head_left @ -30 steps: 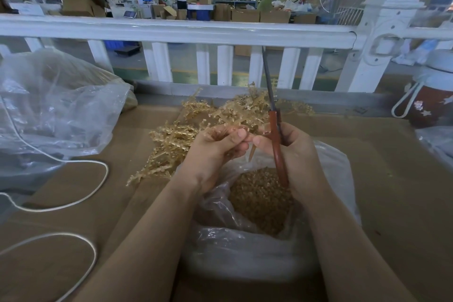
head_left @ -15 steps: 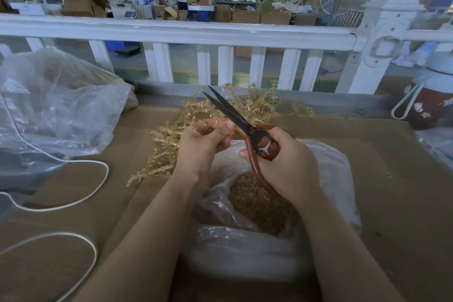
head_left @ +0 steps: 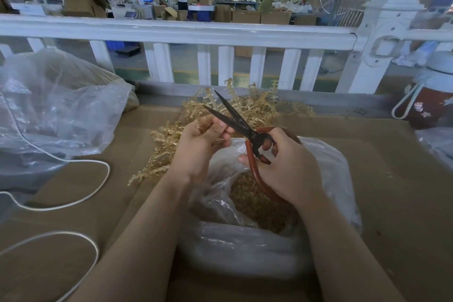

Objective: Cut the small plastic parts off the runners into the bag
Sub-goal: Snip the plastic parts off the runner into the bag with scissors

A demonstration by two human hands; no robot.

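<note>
My right hand (head_left: pixel 284 164) grips the red handles of dark-bladed scissors (head_left: pixel 235 117), whose blades stand apart and point up-left. My left hand (head_left: pixel 198 144) pinches a tan plastic runner piece right at the blades; most of that piece is hidden by my fingers. Both hands hover over a clear plastic bag (head_left: pixel 333 174) that holds a heap of small tan cut parts (head_left: pixel 255 206). Behind the hands lies a pile of tan runners (head_left: pixel 259 108) on the cardboard-covered table.
A large crumpled clear bag (head_left: pixel 56 110) fills the left side, with a white cord (head_left: pixel 81 201) looping across the cardboard (head_left: pixel 392 203). A white railing (head_left: pixel 186 32) borders the table's far edge. At the right stands a red-brown jug (head_left: pixel 429 108).
The scissors swung from pointing straight up to tilting up-left, and their blades have spread apart. My left hand stayed at the runner by the blades.
</note>
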